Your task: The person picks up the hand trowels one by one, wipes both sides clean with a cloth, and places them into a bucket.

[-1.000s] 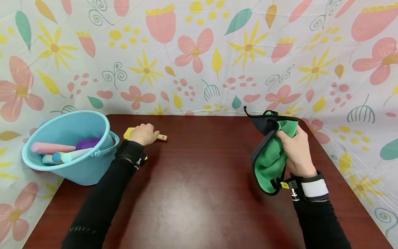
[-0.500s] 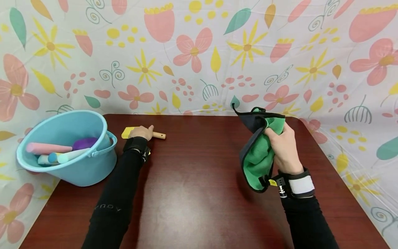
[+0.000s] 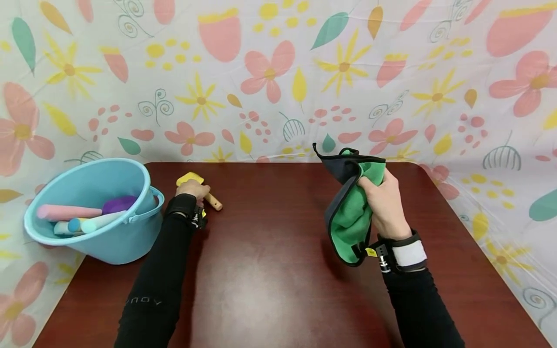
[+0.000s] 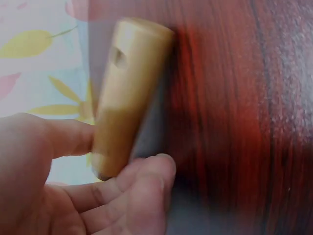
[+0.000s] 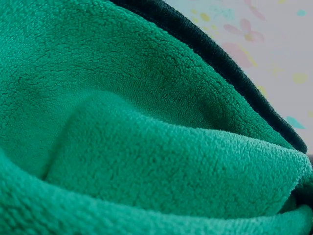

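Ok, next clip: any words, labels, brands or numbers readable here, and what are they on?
Faint letters on the person's black left sleeve: too faint and turned away to read for certain.
Small yellow tag by the black right wrist strap: too small to read.
White band on the right wrist: no print visible.
Nothing readable on the light blue plastic bucket, the green cloth or the flowered backdrop.

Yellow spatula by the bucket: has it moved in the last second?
Yes. The yellow spatula, held by the left hand, has turned: its wooden handle now points toward the viewer, away from the table back edge.
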A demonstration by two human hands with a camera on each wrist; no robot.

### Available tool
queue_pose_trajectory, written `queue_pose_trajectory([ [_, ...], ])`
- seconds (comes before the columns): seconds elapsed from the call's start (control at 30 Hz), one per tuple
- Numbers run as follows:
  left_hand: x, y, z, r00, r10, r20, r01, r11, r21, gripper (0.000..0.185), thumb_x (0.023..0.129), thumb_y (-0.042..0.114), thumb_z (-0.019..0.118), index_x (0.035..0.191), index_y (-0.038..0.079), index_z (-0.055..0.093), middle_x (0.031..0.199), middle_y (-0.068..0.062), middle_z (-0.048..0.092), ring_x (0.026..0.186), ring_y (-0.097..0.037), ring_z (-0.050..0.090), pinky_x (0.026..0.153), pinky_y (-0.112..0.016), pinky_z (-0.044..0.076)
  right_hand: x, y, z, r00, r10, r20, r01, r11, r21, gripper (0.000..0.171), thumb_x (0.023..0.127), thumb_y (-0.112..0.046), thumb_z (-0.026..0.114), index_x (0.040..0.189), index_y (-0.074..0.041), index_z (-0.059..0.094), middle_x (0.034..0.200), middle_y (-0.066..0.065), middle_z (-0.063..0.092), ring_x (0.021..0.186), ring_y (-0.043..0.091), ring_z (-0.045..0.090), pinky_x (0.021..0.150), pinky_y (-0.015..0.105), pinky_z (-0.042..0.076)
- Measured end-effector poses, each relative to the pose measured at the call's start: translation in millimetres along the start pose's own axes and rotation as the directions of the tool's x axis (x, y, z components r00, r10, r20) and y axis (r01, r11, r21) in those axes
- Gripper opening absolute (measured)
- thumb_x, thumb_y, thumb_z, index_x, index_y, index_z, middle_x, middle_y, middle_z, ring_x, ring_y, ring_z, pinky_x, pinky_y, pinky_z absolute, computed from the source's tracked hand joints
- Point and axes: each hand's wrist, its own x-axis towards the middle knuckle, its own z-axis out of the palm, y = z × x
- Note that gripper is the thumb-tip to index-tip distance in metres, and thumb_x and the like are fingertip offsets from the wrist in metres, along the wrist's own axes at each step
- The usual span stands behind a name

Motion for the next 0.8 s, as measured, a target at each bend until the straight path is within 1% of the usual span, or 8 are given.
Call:
queue_pose_trajectory([
  [0.07, 19.5, -1.4, 6.5, 0.999, -0.024, -0.043, 0.028, 0.995, 0.093, 0.046, 0.097, 0.036, 0.048, 0.111, -0.005, 0.064, 0.102, -0.019, 0.066, 0.091, -0.031, 0.065, 0.081, -0.038, 0.051, 0.3, 0.6, 1.7, 1.0, -0.002, -0.003, 0.002, 1.0, 0.003, 0.011, 0.093, -0.002, 0.06, 0.102, -0.001, 0.055, 0.079, 0.004, 0.059, 0.057, 0.014, 0.059, 0.053, 0.025, 0.049],
  [0.13, 24.9, 4.9, 9.5, 0.996, -0.032, -0.079, 0.045, 0.983, 0.176, 0.049, 0.098, 0.033, 0.044, 0.119, -0.01, 0.057, 0.114, -0.029, 0.058, 0.103, -0.043, 0.058, 0.089, -0.048, 0.046, 0.9, 1.1, 3.7, 1.0, -0.005, -0.001, 0.005, 1.0, 0.008, 0.011, 0.093, -0.002, 0.061, 0.103, -0.001, 0.056, 0.08, 0.004, 0.059, 0.057, 0.014, 0.06, 0.053, 0.025, 0.05],
  [0.2, 24.2, 7.2, 7.2, 0.997, 0.009, -0.081, 0.009, 0.976, 0.216, 0.047, 0.098, 0.029, 0.043, 0.113, -0.012, 0.059, 0.114, -0.032, 0.057, 0.105, -0.047, 0.055, 0.091, -0.052, 0.044, 1.3, 1.4, 5.9, 1.0, -0.005, 0.002, 0.005, 1.0, 0.006, 0.012, 0.093, -0.002, 0.061, 0.104, -0.001, 0.056, 0.081, 0.004, 0.06, 0.058, 0.014, 0.06, 0.054, 0.025, 0.05],
  [0.3, 19.1, 14.4, 4.1, 0.995, 0.066, -0.072, -0.048, 0.973, 0.227, 0.043, 0.101, 0.025, 0.043, 0.092, -0.009, 0.067, 0.097, -0.028, 0.063, 0.095, -0.046, 0.058, 0.086, -0.05, 0.046, 1.9, 1.5, 9.7, 1.0, -0.006, 0.011, 0.006, 1.0, 0.003, 0.012, 0.093, -0.002, 0.061, 0.104, -0.001, 0.057, 0.082, 0.005, 0.06, 0.059, 0.014, 0.061, 0.055, 0.025, 0.051],
  [0.4, 10.8, 21.2, 0.4, 0.995, 0.085, -0.057, -0.071, 0.973, 0.22, 0.045, 0.104, 0.024, 0.041, 0.084, -0.006, 0.069, 0.082, -0.023, 0.063, 0.083, -0.042, 0.059, 0.076, -0.044, 0.05, 3.0, 1.4, 13.4, 1.0, -0.01, 0.021, 0.01, 1.0, 0.002, 0.011, 0.093, -0.002, 0.06, 0.104, -0.002, 0.056, 0.082, 0.005, 0.059, 0.059, 0.014, 0.06, 0.055, 0.025, 0.05],
  [0.6, 7.3, 27.0, 6.0, 0.995, 0.095, -0.034, -0.09, 0.988, 0.126, 0.043, 0.107, 0.022, 0.032, 0.108, -0.01, 0.061, 0.067, -0.011, 0.063, 0.062, -0.024, 0.066, 0.062, -0.033, 0.052, 2.9, 1.5, 20.0, 0.999, -0.011, 0.032, 0.01, 1.0, 0.015, 0.009, 0.093, -0.002, 0.06, 0.102, -0.002, 0.056, 0.082, 0.005, 0.058, 0.06, 0.015, 0.061, 0.057, 0.025, 0.051],
  [0.67, 7.7, 27.0, 10.7, 0.991, 0.129, -0.036, -0.126, 0.989, 0.072, 0.044, 0.108, 0.022, 0.029, 0.111, -0.01, 0.058, 0.064, -0.009, 0.062, 0.06, -0.024, 0.067, 0.059, -0.033, 0.051, 2.6, 1.6, 24.0, 1.0, -0.012, 0.029, 0.011, 1.0, 0.015, 0.009, 0.093, -0.002, 0.06, 0.101, -0.002, 0.056, 0.083, 0.005, 0.058, 0.061, 0.015, 0.061, 0.058, 0.025, 0.051],
  [0.8, 5.6, 26.0, 22.2, 0.983, 0.18, -0.031, -0.181, 0.982, -0.054, 0.046, 0.109, 0.027, 0.025, 0.116, -0.006, 0.056, 0.063, -0.007, 0.054, 0.058, -0.029, 0.058, 0.052, -0.032, 0.041, 3.5, -0.5, 37.4, 0.999, -0.028, 0.03, 0.028, 1.0, 0.005, 0.008, 0.093, -0.003, 0.06, 0.099, -0.003, 0.056, 0.083, 0.006, 0.057, 0.061, 0.015, 0.06, 0.057, 0.025, 0.05],
])
